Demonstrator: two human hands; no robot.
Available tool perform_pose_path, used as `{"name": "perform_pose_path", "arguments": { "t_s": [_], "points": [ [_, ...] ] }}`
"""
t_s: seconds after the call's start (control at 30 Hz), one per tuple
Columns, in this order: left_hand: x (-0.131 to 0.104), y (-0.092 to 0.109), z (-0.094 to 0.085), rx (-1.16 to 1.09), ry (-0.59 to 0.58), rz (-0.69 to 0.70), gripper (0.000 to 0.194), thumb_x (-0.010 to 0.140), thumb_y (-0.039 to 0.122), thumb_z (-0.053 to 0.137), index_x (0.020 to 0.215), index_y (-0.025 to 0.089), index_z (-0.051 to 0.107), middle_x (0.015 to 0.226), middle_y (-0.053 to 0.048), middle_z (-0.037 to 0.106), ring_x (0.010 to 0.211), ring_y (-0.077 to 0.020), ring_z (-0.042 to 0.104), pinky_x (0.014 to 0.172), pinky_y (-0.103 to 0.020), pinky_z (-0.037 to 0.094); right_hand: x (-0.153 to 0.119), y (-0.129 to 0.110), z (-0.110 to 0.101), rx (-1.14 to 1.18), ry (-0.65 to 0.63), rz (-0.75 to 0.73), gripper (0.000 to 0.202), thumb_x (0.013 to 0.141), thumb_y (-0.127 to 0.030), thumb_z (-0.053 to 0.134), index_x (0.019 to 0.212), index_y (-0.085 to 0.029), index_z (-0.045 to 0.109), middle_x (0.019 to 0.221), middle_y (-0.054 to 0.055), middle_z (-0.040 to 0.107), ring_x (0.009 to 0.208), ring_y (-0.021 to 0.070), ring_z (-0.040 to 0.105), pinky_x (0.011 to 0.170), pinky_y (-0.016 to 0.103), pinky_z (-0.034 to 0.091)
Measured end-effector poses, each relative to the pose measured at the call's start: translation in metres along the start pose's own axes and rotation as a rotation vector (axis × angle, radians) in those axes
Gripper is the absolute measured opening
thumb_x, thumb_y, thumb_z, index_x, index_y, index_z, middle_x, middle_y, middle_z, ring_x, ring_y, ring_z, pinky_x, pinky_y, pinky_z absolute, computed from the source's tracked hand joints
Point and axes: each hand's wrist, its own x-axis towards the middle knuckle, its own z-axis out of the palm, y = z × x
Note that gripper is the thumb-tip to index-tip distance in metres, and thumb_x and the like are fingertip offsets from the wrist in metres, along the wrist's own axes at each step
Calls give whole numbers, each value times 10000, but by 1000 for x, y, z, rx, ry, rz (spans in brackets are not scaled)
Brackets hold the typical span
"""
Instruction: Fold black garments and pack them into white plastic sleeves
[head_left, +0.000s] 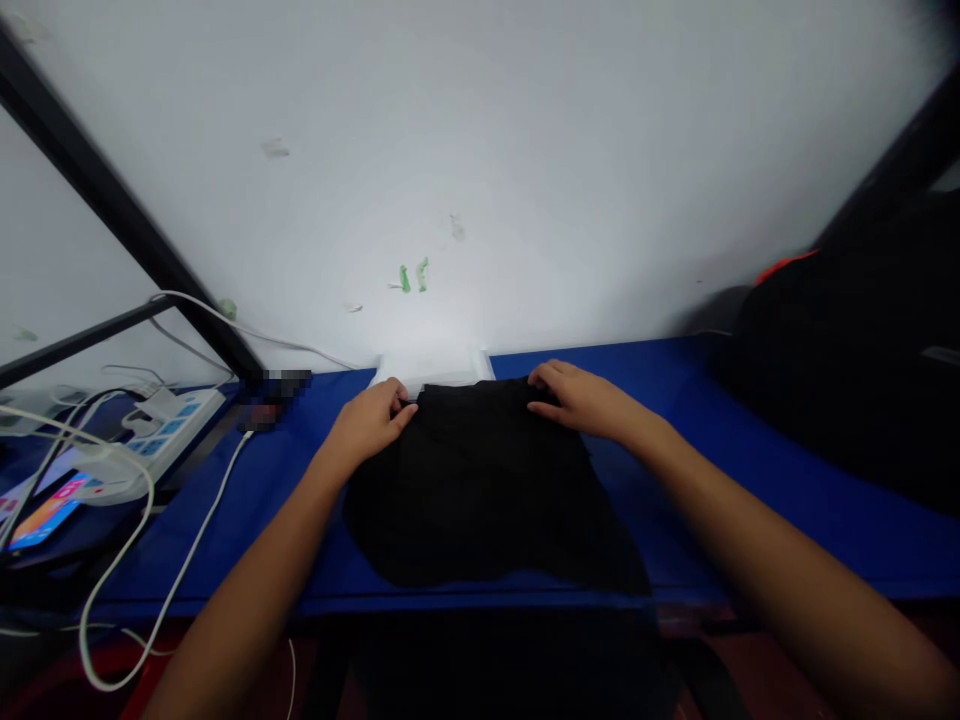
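One black cloth (480, 480) lies on one blue counter (675, 490), spread near the middle, its lower edge reaching the near rim. Two hands are on it, one at each far corner. The left hand (379, 415) is clamped on the far left corner, thumb on the near side and fingers curled at the edge. The right hand (566, 395) is clamped likewise on the far right corner.

Just behind the cloth, against the wall (570, 180), stands one pale white object (431, 368), partly covered; what it is, I cannot tell. Two small green scraps (405, 279) stick to the wall above it.

At the left are one white power strip (184, 425) with blue-marked sockets, one lit phone (52, 515) and several tangled white cables (202, 535), too crossed to count surely. One dark item (274, 400), pixelated, sits near the wall. At the right, well apart from the cloth, is one large black bundle (855, 370) with one orange strip (784, 265) along its top.
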Motion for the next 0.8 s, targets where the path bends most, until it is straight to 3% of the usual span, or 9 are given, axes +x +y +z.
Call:
{"name": "perform_pose_path", "arguments": {
  "t_s": [0.07,0.13,0.2,0.27,0.37,0.53,0.67,0.8],
  "points": [
    [2,6,12,90,91,77,316,885,370,535,1128,167,530,1125,-140,601,1052,-302,567,884,-436,462,4,0,10,-56,133,-14,379,892,-357,523,1209,-150,523,1211,176,536,1115,320,510,934,444,439],
    [3,12,20,124,110,148,473,876,353,548,1291,147,453,1352,-202,471,1228,-368,459,990,-517,396,7,2,19,-112,186,-14,419,902,-339,507,1267,-134,499,1288,194,497,1188,348,457,991,483,406],
    [5,13,26,122,60,191,554,870,314,550,1380,176,384,1475,-201,358,1317,-396,370,1040,-577,324,10,6,24,-141,169,-26,390,919,-311,473,1257,-120,510,1272,196,521,1171,345,466,985,491,412],
    [7,12,30,105,-24,220,513,870,265,534,1367,225,410,1514,-159,334,1354,-379,339,1060,-596,279,11,11,27,-138,145,-51,326,929,-278,444,1195,-120,547,1197,186,568,1119,326,500,954,474,434],
    [11,5,34,40,-92,245,341,871,222,526,1210,257,523,1468,-97,430,1338,-312,389,1060,-563,292,11,13,27,-94,173,-75,245,916,-235,449,1114,-168,577,1125,151,599,1079,305,523,918,455,451],
    [14,1,37,-67,29,278,107,868,218,563,974,228,555,1254,-73,598,1205,-260,503,1013,-485,371,6,3,16,36,242,-131,130,898,-236,458,976,-221,561,1131,125,596,1125,291,515,926,451,445],
    [12,6,32,-84,101,323,86,840,159,558,899,214,528,1118,-74,624,1113,-248,527,970,-436,413,3,-4,5,148,270,-181,30,859,-242,494,881,-227,508,1124,124,614,1100,265,542,939,438,436],
    [9,10,25,-116,139,337,131,798,121,558,848,220,487,1045,-58,615,1051,-241,529,941,-426,428,2,-5,0,277,236,-157,57,807,-237,517,863,-231,505,1062,94,659,992,243,602,847,401,458]
  ]
}}
